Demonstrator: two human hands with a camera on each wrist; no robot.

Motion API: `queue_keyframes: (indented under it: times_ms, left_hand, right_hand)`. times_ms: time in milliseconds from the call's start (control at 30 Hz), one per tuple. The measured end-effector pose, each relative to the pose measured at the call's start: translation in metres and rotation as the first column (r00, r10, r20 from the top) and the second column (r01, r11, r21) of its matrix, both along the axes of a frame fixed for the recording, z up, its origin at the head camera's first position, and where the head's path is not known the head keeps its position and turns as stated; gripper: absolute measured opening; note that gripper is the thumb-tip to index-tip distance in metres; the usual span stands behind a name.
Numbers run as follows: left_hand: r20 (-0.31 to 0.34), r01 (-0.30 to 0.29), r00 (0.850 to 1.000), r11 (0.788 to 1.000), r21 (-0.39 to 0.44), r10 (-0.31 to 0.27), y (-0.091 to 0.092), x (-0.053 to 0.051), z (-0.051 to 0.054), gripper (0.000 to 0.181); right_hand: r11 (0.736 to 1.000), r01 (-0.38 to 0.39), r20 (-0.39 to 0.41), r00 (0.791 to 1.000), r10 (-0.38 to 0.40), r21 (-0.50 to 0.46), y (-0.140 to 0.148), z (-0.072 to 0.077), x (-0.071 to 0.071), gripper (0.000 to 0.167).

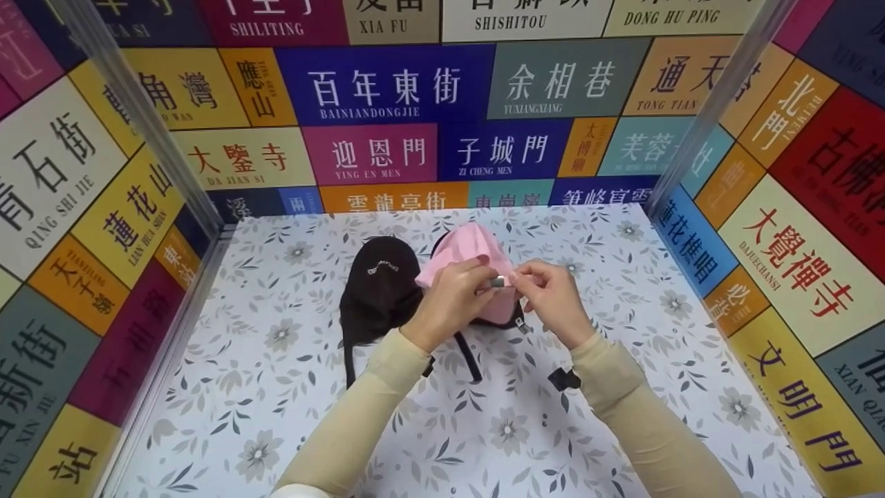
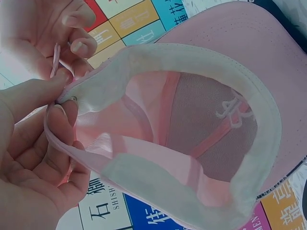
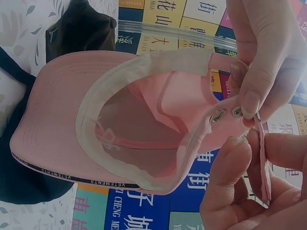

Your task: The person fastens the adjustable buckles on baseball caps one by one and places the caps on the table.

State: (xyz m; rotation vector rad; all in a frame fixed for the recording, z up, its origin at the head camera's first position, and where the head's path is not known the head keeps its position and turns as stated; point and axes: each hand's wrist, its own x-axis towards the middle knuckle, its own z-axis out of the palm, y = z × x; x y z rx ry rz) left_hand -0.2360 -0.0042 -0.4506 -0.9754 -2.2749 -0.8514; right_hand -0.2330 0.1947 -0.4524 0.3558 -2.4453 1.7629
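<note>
Now the left hand's [image 1: 453, 296] grip pinches the pink cap [image 1: 462, 247], the right hand's [image 1: 559, 303] its strap [image 3: 263, 165]. A black hat [image 1: 384, 290] sits nearby on the desk [image 1: 283, 401].

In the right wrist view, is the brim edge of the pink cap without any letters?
No, a black strip with pale letters edges the brim of the pink cap.

A cap [image 1: 462, 252] is held by the left hand [image 1: 453, 294] and right hand [image 1: 554, 297] over one strapped item [image 3: 33, 177]; another strapped item [image 1: 384, 294] is laid leftward on the table [image 1: 511, 460].
</note>
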Motion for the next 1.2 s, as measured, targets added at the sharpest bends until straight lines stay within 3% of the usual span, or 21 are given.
queue_keyframes:
  times_ms: [333,667,933,1200]
  left_hand:
    - [0.019,-0.015,1.0,1.0,-0.001,0.015,0.0,0.0,-0.001,0.008]
    - [-0.002,-0.01,1.0,1.0,-0.018,0.01,0.001,0.0,-0.003,0.008]
    - [-0.001,0.015,1.0,1.0,0.0,-0.015,0.003,-0.001,-0.002,0.01]
    - [0.011,0.005,1.0,1.0,0.01,-0.005,0.004,0.0,-0.003,0.012]
  right_hand:
    - [1.0,-0.02,0.006,1.0,0.02,0.0,-0.006,0.028,0.019,0.014]
    - [0.999,-0.01,-0.032,0.999,0.011,0.034,-0.008,0.025,0.018,0.013]
    - [0.996,-0.042,-0.092,0.994,0.05,0.083,-0.013,0.024,0.02,0.014]
    - [0.997,-0.045,-0.083,0.995,0.05,0.062,-0.015,0.021,0.02,0.014]
